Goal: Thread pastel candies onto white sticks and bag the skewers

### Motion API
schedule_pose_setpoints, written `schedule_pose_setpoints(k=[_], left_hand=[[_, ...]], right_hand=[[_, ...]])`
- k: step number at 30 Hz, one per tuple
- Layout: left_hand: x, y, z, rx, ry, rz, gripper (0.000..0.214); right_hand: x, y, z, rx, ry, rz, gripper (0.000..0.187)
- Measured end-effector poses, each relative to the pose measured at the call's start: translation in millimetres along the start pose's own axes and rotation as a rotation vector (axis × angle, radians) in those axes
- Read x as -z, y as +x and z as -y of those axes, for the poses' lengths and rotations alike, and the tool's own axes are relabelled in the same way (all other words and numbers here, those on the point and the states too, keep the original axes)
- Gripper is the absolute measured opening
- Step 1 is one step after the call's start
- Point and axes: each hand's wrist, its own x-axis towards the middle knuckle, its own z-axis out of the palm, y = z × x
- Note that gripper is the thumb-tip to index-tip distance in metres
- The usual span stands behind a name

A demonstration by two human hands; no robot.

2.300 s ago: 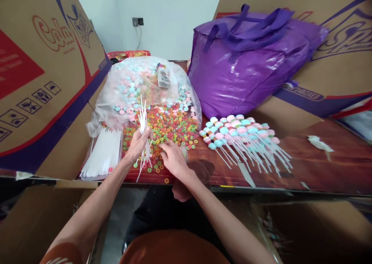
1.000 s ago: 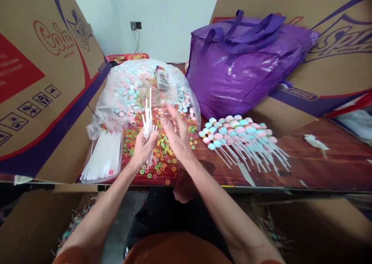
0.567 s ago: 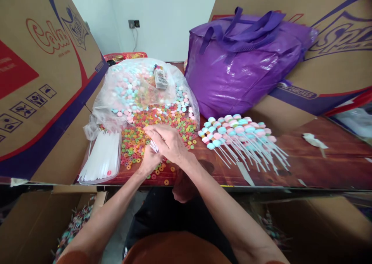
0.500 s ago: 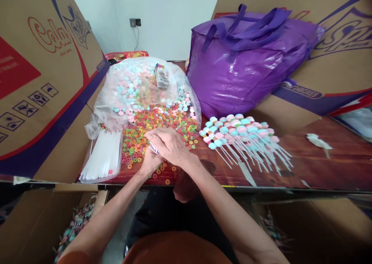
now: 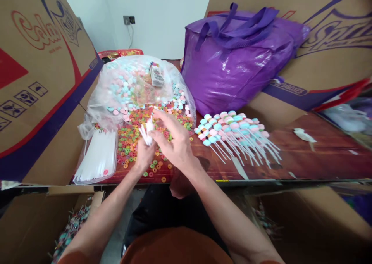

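Head view shows my left hand (image 5: pixel 145 154) wrapped round white sticks (image 5: pixel 148 132) above loose ring candies (image 5: pixel 129 140), my right hand (image 5: pixel 177 142) loosely spread at their tops, apparently evening the bundle, which calls for a steady left grip.

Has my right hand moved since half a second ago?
Yes: your right hand has shifted right, toward the unmoved pile of round pastel candies on sticks, uncovering the bundle of thin white sticks.

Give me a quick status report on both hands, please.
Left hand grips white sticks. Right hand open beside them, contact unclear. Ring candies spread loose beneath.
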Motion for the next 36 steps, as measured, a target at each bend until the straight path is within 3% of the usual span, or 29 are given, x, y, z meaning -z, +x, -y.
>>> schedule_pose_setpoints(k=[4, 6, 8, 11, 13, 15, 18, 20, 26, 31, 33, 36], left_hand=[[33.9, 37.7, 0.8, -0.024, 0.056, -0.098, 0.041], [48.1, 58.8, 6.2, -0.025, 0.226, -0.130, 0.037], [55.5, 74.3, 12.9, 0.007, 0.425, -0.149, 0.028], [52.2, 82.8, 21.2, 0.045, 0.717, -0.137, 0.030], [44.7, 80.3, 23.7, 0.065, 0.931, -0.116, 0.036], [37.5, 75.4, 23.7, 0.083, 1.128, -0.092, 0.038], [31.4, 69.3, 21.5, 0.064, 1.284, -0.056, 0.037], [29.7, 67.2, 20.2, 0.031, 1.328, -0.051, 0.037], [24.7, 63.6, 21.9, -0.084, 1.414, -0.095, 0.041], [30.3, 68.1, 28.1, -0.112, 1.375, -0.130, 0.050], [35.0, 72.9, 30.6, -0.122, 1.334, -0.125, 0.052], [43.1, 77.7, 31.8, -0.153, 1.270, -0.056, 0.052]], right_hand=[[44.9, -25.3, -7.1, -0.178, -0.142, -0.015, 0.028], [62.4, -53.4, -12.3, -0.254, -0.260, 0.068, 0.021], [70.4, -85.5, -14.1, -0.302, -0.421, 0.123, 0.025], [62.7, -126.4, -7.4, -0.345, -0.660, 0.306, 0.046], [49.3, -142.0, 0.7, -0.320, -0.739, 0.397, 0.048], [35.4, -148.1, 8.8, -0.300, -0.802, 0.384, 0.042], [19.8, -146.8, 15.2, -0.236, -0.803, 0.357, 0.020], [11.4, -143.5, 12.9, -0.161, -0.743, 0.457, 0.009], [-23.6, -112.5, -23.1, -0.084, -0.647, 0.793, 0.012], [-54.4, -67.1, -61.2, -0.018, -0.636, 0.807, 0.019], [-53.9, -56.3, -65.0, -0.023, -0.622, 0.803, 0.021], [-32.8, -53.2, -53.2, -0.136, -0.608, 0.736, 0.025]])
